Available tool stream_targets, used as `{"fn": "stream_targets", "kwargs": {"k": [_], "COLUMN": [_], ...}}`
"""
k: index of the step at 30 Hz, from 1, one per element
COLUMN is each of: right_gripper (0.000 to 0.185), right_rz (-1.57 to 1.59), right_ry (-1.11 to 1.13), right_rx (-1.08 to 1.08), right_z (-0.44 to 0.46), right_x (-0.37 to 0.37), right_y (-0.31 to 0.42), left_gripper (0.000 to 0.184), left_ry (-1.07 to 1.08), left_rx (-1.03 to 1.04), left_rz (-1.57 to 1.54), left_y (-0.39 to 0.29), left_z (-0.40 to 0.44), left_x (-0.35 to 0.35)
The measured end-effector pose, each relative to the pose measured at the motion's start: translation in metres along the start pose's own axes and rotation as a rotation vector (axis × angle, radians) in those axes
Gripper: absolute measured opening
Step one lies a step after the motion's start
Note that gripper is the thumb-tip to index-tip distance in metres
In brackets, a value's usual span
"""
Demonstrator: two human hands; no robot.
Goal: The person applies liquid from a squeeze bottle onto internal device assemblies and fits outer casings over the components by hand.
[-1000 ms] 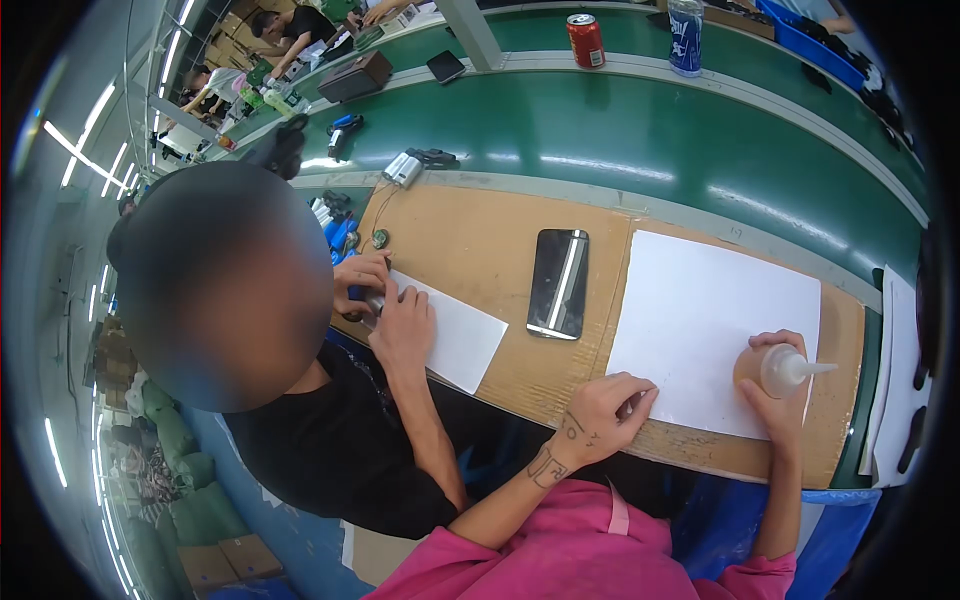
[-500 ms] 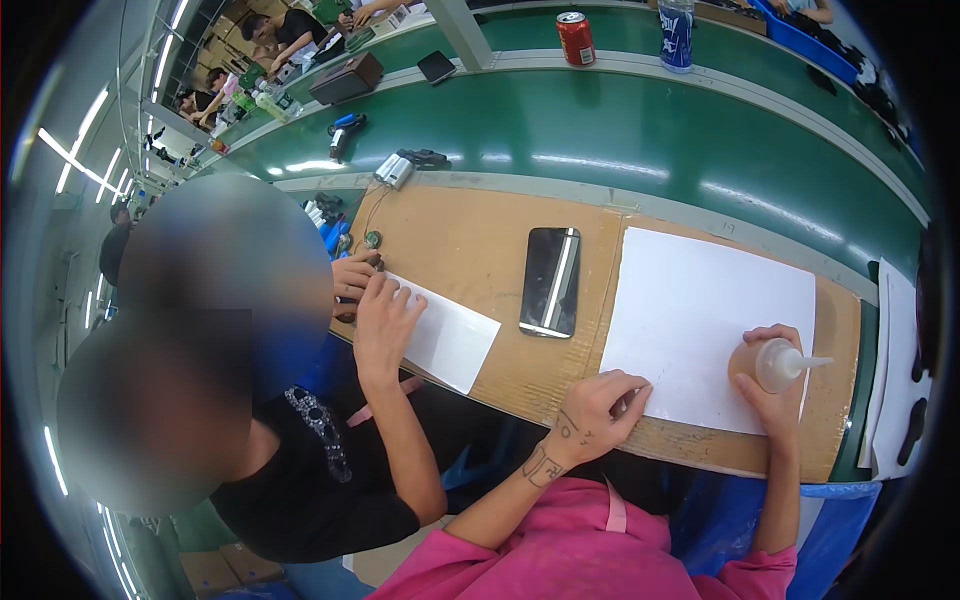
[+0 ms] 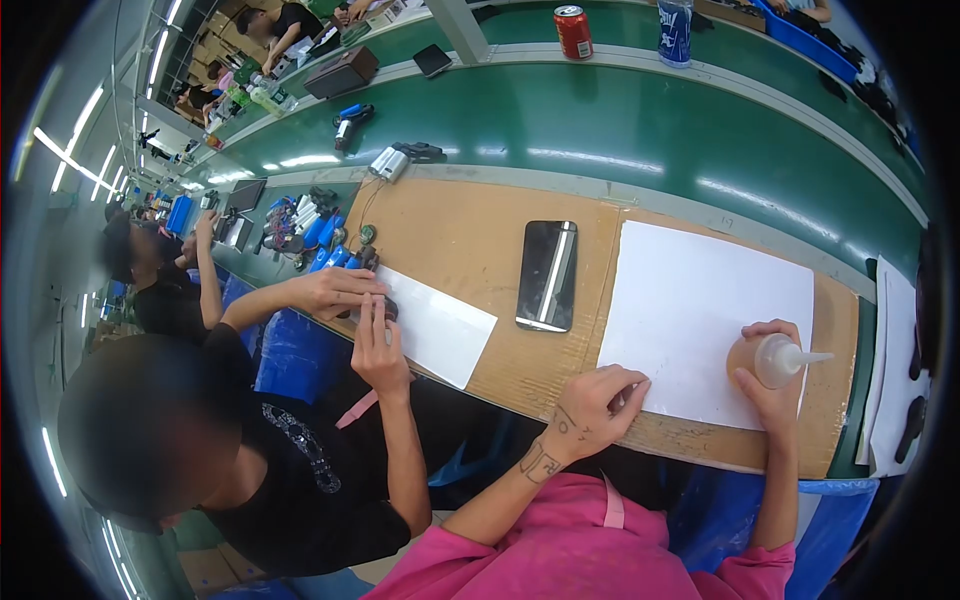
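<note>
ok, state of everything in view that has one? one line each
Squeeze bottle: gripped in right hand, nozzle pointing right
Left hand: loosely curled
Large white sheet: flat
Phone: face up, screen dark
Small white sheet: flat, partly hidden by co-worker's hand
Red can: upright, opened or not unclear
Blue-labelled bottle: upright, top out of frame

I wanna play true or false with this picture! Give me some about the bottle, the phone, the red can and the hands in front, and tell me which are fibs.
1. The right hand holds a bottle. True.
2. The phone lies on the big white sheet. False: it lies on the cardboard, left of that sheet.
3. The red can is tipped over. False: it stands upright.
4. The bottle's nozzle points to the picture's right. True.
5. The left hand grips the phone. False: it is by the sheet's near-left corner, apart from the phone.
</note>
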State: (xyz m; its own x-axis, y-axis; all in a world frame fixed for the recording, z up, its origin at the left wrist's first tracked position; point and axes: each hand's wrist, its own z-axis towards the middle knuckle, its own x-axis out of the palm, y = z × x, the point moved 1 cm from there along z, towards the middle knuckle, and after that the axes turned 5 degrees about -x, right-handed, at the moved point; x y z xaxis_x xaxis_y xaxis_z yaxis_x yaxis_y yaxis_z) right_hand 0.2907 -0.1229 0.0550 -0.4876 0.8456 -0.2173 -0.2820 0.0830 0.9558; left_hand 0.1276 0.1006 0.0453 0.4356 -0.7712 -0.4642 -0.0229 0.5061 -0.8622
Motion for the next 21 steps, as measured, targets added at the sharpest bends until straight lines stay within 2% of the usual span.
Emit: {"fn": "stream_targets", "kwargs": {"k": [14,21], "right_gripper": [0.066,0.068], "right_rz": [0.019,-0.126], "right_ry": [-0.017,-0.020], "right_rx": [0.003,-0.038], "right_z": [-0.004,-0.011], "right_x": [-0.001,-0.007], "right_y": [-0.005,-0.018], "left_gripper": [0.006,0.011], "left_ry": [0.026,0.029], "left_rx": [0.018,0.012], "left_rz": [0.016,-0.054], "left_y": [0.000,0.007], "left_z": [0.000,0.006], "left_x": [-0.002,-0.003]}}
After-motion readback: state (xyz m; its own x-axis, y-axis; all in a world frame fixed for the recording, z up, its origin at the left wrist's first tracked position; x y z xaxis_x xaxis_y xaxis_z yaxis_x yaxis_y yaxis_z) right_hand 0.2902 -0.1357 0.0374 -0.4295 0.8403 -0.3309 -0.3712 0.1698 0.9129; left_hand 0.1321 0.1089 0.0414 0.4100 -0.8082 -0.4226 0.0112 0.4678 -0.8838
